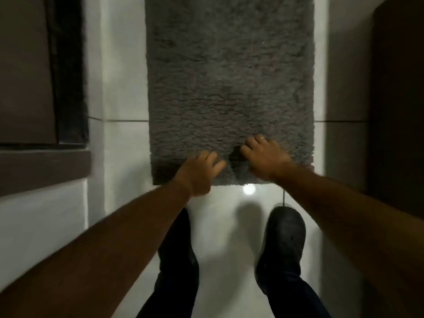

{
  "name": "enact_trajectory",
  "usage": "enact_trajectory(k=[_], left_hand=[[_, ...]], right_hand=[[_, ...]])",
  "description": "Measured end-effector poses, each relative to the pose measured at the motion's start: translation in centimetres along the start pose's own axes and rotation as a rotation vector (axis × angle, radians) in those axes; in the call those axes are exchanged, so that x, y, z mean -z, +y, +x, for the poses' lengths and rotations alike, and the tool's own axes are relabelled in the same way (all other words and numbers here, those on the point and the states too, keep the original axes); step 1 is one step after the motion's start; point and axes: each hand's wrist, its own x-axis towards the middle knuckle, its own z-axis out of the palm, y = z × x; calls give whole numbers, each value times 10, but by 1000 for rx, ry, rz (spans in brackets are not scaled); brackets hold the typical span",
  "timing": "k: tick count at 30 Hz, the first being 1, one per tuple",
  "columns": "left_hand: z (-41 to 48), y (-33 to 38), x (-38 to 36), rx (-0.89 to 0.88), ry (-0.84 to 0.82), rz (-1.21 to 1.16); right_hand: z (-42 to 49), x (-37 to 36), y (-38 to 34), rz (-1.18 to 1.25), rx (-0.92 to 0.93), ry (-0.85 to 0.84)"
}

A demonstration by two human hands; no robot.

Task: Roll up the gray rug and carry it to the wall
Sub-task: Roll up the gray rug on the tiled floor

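Head view: we see one shaggy gray rectangular rug (230, 88) flat on white tile floor (124, 157); left hand (199, 172) and right hand (266, 157), two, fingers spread, press its near edge.

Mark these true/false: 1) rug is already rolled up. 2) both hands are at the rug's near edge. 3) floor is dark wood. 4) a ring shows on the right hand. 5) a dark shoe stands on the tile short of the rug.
1) False: the gray rug lies flat.
2) True: left hand and right hand rest on the near edge.
3) False: the floor is glossy white tile.
4) True: a ring shows.
5) True: the shoe is on tile.
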Motion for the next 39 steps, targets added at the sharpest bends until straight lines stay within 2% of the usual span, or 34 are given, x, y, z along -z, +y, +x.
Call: enact_trajectory(k=[1, 3, 7, 9, 11, 15, 17, 19, 21, 23, 24, 26, 29, 33, 36, 39], left_hand=[[7, 5, -16, 40, -99, 70], [13, 14, -46, 122, -144, 87], [23, 19, -81, 164, -93, 215], [26, 18, -80, 145, -95, 212], [29, 17, -70, 180, -145, 109], [53, -6, -38, 289, -119, -216], [61, -26, -22, 315, -106, -420], [60, -39, -12, 394, 16, -526], [55, -44, -13, 382, 199, -270], [50, -45, -17, 263, 315, 13], [49, -46, -20, 189, 335, 65], [49, -47, -27, 128, 340, 75], [45, -42, -35, 179, 266, 19], [52, -45, -34, 206, 173, 80], [58, -52, -30, 180, 196, 80], [54, -55, -28, 149, 216, 2]], right_hand=[[6, -16, -3, -54, -11, -18], [10, -45, -5, -104, 1, 15], [6, -78, -1, -159, 64, 113], [0, -78, 3, -135, 64, 103], [-6, -76, 3, -126, 45, 65], [-6, -68, 4, -95, 35, 33], [2, -61, 9, 40, -55, 83], [12, -54, 17, 194, -143, 128], [23, -46, 25, 282, -197, 180], [32, -38, 32, 301, -265, 232], [34, -34, 33, 268, -295, 244], [38, -33, 34, 145, -292, 245], [40, -38, 32, 10, -204, 240], [38, -47, 37, 11, -151, 324], [39, -50, 43, 6, -124, 309], [35, -48, 49, 12, -58, 223]])
